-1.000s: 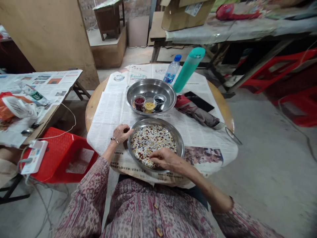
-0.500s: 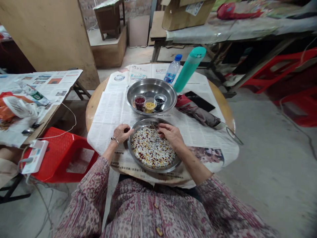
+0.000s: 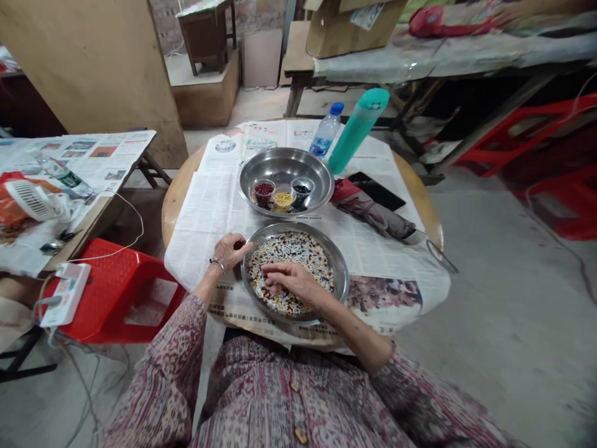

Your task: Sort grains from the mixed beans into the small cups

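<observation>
The mixed grain (image 3: 310, 254), pale kernels flecked with dark red, yellow and black, lies loose in a shallow, round steel basin (image 3: 344, 283) nearest the body. I have the right grip (image 3: 298, 285) over it, fingers loosely bent; from this high angle I can't tell whether their tips pinch anything. For good work here, I'd want a relaxed wrist and light fingertips skimming the top layer, since digging would likely bury the coloured pieces. The left grip (image 3: 229, 249) is curled at the basin's left rim; something dark shows in its bend, but I can't tell whether it holds it. Light pressure there should steady the smooth metal.

Just beyond, a deeper steel bowl (image 3: 289, 160) cradles three clear cups of small rounded beans: red (image 3: 263, 190), yellow (image 3: 282, 199) and black (image 3: 302, 186). Flat newspaper (image 3: 196, 230) covers the wooden bench (image 3: 175, 190). To the right lies a grey-and-red cloth bundle (image 3: 373, 216), slim and softly creased.
</observation>
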### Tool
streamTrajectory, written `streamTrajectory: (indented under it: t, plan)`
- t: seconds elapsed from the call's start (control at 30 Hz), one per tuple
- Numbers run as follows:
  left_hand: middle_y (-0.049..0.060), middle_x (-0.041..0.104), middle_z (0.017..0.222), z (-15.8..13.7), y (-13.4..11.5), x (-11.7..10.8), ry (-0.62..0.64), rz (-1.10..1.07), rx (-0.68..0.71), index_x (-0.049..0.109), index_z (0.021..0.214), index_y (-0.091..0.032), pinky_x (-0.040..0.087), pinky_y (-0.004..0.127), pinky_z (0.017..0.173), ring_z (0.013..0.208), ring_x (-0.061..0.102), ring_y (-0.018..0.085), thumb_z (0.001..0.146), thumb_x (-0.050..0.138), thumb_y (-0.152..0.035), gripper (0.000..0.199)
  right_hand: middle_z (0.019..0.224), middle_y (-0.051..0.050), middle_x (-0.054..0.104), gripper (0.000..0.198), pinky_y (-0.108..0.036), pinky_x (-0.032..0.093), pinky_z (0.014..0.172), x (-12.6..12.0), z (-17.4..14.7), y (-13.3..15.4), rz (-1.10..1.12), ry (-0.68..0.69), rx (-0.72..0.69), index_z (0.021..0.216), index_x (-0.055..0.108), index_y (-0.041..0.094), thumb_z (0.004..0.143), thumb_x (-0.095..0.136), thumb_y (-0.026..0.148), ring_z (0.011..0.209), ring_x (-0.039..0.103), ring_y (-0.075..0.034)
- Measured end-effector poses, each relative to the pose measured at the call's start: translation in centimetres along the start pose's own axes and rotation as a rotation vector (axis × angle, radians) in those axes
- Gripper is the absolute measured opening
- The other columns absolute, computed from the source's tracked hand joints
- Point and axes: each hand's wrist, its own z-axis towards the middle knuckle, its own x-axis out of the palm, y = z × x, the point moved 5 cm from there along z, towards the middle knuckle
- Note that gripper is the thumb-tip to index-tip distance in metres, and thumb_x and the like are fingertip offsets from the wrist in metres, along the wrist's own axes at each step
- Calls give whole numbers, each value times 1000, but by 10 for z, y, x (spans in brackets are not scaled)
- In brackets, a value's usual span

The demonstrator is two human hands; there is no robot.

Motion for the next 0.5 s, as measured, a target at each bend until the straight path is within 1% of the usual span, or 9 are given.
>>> streamTrajectory:
  t: [0.1,0.17,0.23,0.27,0.33,0.4,0.47,0.5]
  plan:
    - [1,64,72,0,0,0,4,-1,8,60,70,-20,45,28,74,74,57,15,84,63,-35,21,82,-3,71,33,-24,51,59,-7,-17,-4,-144,91,62,102,72,16,72,70,31,63,61,-11]
    - [1,64,72,0,0,0,7,0,6,60,70,-20,45,28,74,74,58,15,84,63,-35,21,77,-1,69,34,-24,49,56,-17,-25,-3,-241,120,74,103,72,16,75,68,35,58,57,-10]
    - [1,64,73,0,0,0,11,0,1,60,70,-20,45,28,74,75,58,15,84,63,-35,21,71,0,65,34,-24,47,53,-32,-30,1,-344,84,64,103,72,16,77,64,36,54,53,-10]
    - [1,64,73,0,-1,0,14,-1,-1,60,70,-20,45,28,74,75,58,15,84,63,-35,21,69,0,64,33,-25,47,53,-42,-30,4,-405,33,45,103,72,16,79,62,36,54,52,-10]
    - [1,64,73,0,-1,0,19,-1,-5,61,70,-20,45,28,73,74,57,15,84,63,-36,22,73,-1,66,29,-28,49,59,-63,-28,12,-549,-128,-59,102,72,18,82,58,35,59,55,-13]
    - [0,64,72,0,-1,0,21,2,-8,61,70,-20,45,28,73,74,57,15,84,63,-37,22,87,-5,69,26,-33,52,74,-77,-25,23,-711,-306,-249,99,72,20,84,54,32,76,61,-18]
    - [0,64,72,0,-1,0,21,3,-10,61,70,-20,45,28,73,74,57,15,84,63,-36,22,103,-9,67,25,-38,49,92,-82,-23,29,-869,-428,-430,99,71,20,84,52,26,96,61,-22]
    - [0,64,72,0,-1,0,22,3,-12,61,70,-20,45,28,73,74,57,15,84,63,-36,21,107,-10,66,27,-40,46,97,-80,-23,28,-935,-447,-480,100,71,19,83,51,23,102,59,-23]
